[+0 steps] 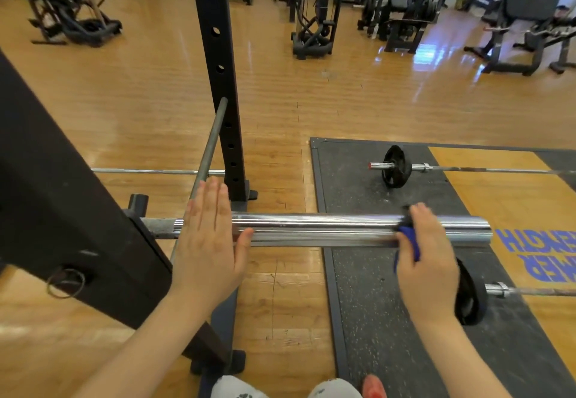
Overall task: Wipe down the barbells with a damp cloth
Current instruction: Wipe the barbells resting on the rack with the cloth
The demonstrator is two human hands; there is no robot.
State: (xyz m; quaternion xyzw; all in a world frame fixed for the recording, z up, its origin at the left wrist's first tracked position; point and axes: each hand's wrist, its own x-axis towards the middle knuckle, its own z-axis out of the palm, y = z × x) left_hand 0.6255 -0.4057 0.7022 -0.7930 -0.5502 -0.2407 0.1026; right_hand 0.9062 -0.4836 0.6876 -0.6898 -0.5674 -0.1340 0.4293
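Shiny chrome barbell sleeve (327,227) juts horizontally from black rack (62,210), above floor. Right hand (427,260) grips blue damp cloth (408,241) wrapped round sleeve near free end. Left hand (208,235) flat, fingers straight, steadies inner end. Best: keep cloth snug, full-length strokes.

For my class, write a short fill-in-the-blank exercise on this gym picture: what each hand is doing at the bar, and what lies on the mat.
1. The right hand presses a cloth of the colour ____ against the chrome barbell sleeve.
2. The left hand rests on the sleeve with its fingers ____.
3. The barbell on the mat beyond the sleeve carries one ____ plate.

Missing words: blue; straight; black
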